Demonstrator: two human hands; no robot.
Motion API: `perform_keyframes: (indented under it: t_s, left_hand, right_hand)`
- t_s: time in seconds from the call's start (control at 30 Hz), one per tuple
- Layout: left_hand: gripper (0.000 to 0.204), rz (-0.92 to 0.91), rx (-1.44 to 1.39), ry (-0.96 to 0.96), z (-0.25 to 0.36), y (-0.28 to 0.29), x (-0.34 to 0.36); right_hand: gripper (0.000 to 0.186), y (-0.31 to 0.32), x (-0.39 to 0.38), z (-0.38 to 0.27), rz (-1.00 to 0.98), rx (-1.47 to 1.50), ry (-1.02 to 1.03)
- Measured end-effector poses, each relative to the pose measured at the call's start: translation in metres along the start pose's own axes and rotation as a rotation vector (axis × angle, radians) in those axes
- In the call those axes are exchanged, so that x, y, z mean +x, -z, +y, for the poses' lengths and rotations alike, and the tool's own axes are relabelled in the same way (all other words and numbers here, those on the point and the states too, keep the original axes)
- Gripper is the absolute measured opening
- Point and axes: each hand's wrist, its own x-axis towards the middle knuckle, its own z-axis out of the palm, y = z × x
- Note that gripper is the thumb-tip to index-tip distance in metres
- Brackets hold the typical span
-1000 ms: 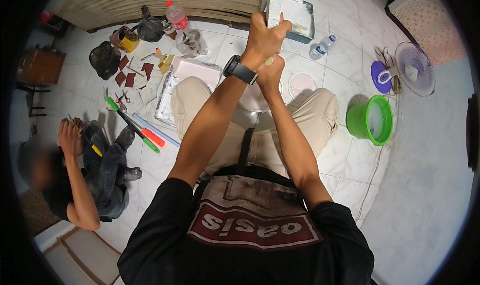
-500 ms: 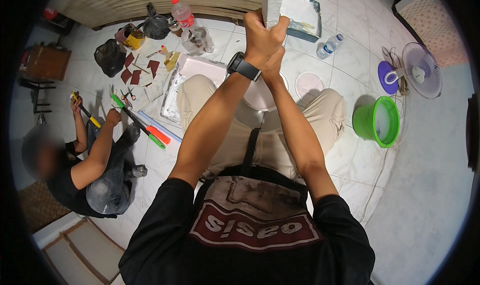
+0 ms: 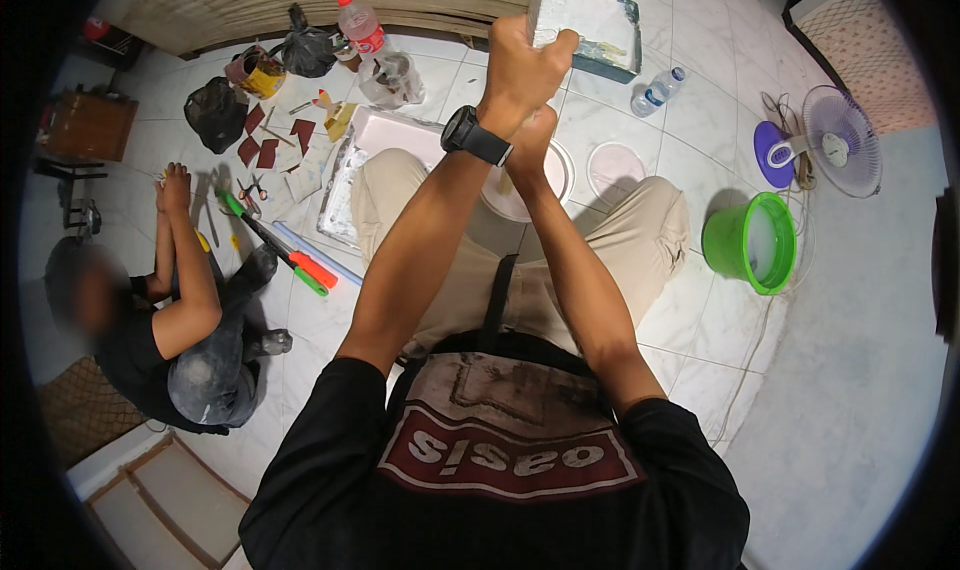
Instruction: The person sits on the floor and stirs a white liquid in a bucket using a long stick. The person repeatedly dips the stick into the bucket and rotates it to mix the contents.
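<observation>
A white, paint-speckled bar [image 3: 550, 5] rises in front of me and runs out of the top of the picture. My left hand [image 3: 520, 65], below a black wristwatch, is closed around its lower end, thumb along the side. Just beneath, my right hand [image 3: 531, 138] is also closed, partly hidden by the left wrist; a short bit of what looks like a handle shows below it. Under my forearms stands a round container of pale pink paint [image 3: 550, 198]. A pale round lid [image 3: 617, 168] lies to its right, and a paint-smeared tray [image 3: 345, 215] to its left.
A dark green paint tray [image 3: 607, 67] and water bottle [image 3: 658, 92] lie ahead. Right are a green bucket [image 3: 725, 245], a purple fan [image 3: 838, 150] and its cord. Left, a co-worker [image 3: 200, 360] sits by tools, sandpaper pieces [image 3: 267, 153] and a green-orange pole [image 3: 270, 240].
My hands and the bar have shifted only slightly. At the left, the co-worker has brought both hands together, raised, and the yellow-and-black tool is now mostly hidden.
</observation>
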Motion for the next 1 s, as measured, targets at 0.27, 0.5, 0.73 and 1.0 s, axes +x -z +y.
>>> perform_keyframes:
  t_s: [0.27,0.5,0.73,1.0]
  left_hand:
    - [0.022,0.061,-0.040,-0.143,-0.009,-0.008,0.003]
    - [0.022,-0.020,-0.040,-0.258,-0.028,-0.018,0.004]
    - [0.028,-0.024,-0.130,0.195,0.000,0.003,-0.004]
    - [0.020,0.060,0.027,-0.094,-0.001,-0.013,0.006]
  right_hand:
    - [0.022,0.017,0.029,0.005,-0.052,-0.256,0.317]
    - [0.016,0.036,0.022,-0.017,0.001,-0.459,0.098]
    - [0.014,0.007,-0.004,-0.002,0.039,-0.192,-0.008]
    - [0.022,0.016,0.018,0.072,0.148,-0.198,0.325]
